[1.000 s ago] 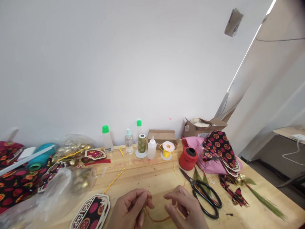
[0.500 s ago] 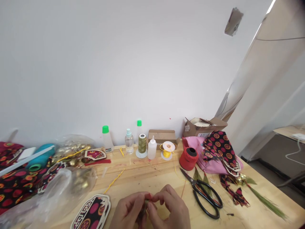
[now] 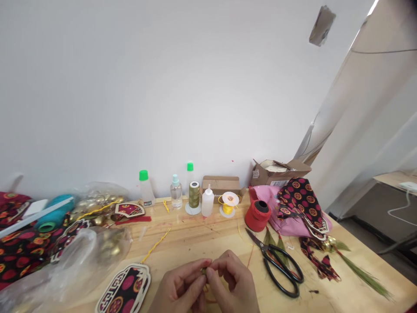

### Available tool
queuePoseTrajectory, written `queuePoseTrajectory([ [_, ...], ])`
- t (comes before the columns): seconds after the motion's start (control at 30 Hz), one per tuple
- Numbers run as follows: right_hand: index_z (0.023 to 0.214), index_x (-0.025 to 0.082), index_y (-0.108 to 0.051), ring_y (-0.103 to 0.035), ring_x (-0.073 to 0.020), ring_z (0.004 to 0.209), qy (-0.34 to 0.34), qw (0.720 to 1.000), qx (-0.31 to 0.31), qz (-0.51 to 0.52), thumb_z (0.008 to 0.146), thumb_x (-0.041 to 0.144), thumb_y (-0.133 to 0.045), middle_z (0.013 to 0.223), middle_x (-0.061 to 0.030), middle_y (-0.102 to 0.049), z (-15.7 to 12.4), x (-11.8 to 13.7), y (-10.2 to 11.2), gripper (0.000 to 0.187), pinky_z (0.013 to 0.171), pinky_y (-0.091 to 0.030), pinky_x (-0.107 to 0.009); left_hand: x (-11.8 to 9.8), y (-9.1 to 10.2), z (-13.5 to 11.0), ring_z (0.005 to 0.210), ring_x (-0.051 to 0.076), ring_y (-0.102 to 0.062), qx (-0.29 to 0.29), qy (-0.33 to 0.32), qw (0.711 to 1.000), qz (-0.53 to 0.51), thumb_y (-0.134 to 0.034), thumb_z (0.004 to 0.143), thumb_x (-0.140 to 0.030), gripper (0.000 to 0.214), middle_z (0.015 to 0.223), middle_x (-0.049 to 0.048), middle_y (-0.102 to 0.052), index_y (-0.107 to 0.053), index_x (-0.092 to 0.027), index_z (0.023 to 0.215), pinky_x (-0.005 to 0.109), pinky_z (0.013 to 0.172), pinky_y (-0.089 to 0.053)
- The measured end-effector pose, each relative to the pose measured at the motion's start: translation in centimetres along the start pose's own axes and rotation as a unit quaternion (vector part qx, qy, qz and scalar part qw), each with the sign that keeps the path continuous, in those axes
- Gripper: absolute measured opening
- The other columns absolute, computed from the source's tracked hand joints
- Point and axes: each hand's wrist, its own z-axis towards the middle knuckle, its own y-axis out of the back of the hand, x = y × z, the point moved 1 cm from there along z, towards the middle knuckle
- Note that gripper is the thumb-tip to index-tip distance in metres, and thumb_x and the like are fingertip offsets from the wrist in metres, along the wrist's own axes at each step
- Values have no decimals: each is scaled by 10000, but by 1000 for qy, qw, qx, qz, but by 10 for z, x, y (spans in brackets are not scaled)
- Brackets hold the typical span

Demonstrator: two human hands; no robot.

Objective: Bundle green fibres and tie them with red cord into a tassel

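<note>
Both bare hands were working close together, low over the pale wooden tabletop. The left hand was closed in a pinch, thumb and forefinger gathered on a small olive-green piece; its material could not be told, most of it lying behind skin. The right hand had its thumb and forefinger closed on the same piece from the other side, fingertips touching or nearly so. A slack orange-red thread curved below the grip, its ends hidden. Just right of the grip lay a finer straight orange strand; whether the two were joined could not be made out. Beyond that strand were black-handled metal scissors, partly over an olive fibre tassel; ahead and to the right stood a red thread cone. Left of the grip, well apart, lay a flat cream-edged pendant of dark patterned cloth with a yellow twisted cord. Risks judged: the piece, being tiny, could slip if either pinch loosened; the slack loop could snarl round a finger if pulled unevenly; a rightward sweep of the right hand could drag the strand against the scissors.
</note>
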Motion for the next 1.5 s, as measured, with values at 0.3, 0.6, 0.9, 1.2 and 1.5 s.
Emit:
queuePoseTrajectory([
  [0.3,578,143,-591,-466,-106,518,-124,977,49,169,659,335,-596,561,15,-457,3,1,2,208,482,-389,-210,6,2,1,329,68,-444,22,3,1000,-15,-624,630,-382,468,422,-20,-560,-573,-134,1023,165,323,-353],
  [0.6,498,148,-569,-371,-74,474,-124,948,-59,288,591,348,-670,499,48,-379,3,6,13,243,463,-327,-189,5,7,3,399,59,-502,52,16,998,-45,-638,628,-357,338,751,88,-671,-630,-165,907,145,325,-347],
  [0.9,582,154,-618,-453,-108,496,-32,982,49,182,671,280,-608,538,-1,-474,1,7,15,155,437,-325,-206,-1,4,3,402,58,-454,80,13,996,38,-584,671,-379,304,585,14,-592,-668,-161,866,169,377,-357],
  [1.2,546,141,-599,-454,-98,496,-18,987,113,116,652,238,-616,537,13,-451,10,14,12,144,422,-342,-199,-11,-7,2,380,40,-334,104,0,992,69,-560,678,-401,306,434,-49,-412,-661,-122,603,168,382,-248],
  [1.5,528,142,-589,-418,-78,492,-32,989,129,71,636,133,-603,537,30,-456,22,37,18,109,442,-317,-188,-9,-6,1,394,52,-368,123,6,988,97,-563,669,-385,300,513,-7,-506,-669,-107,627,180,387,-288],
])
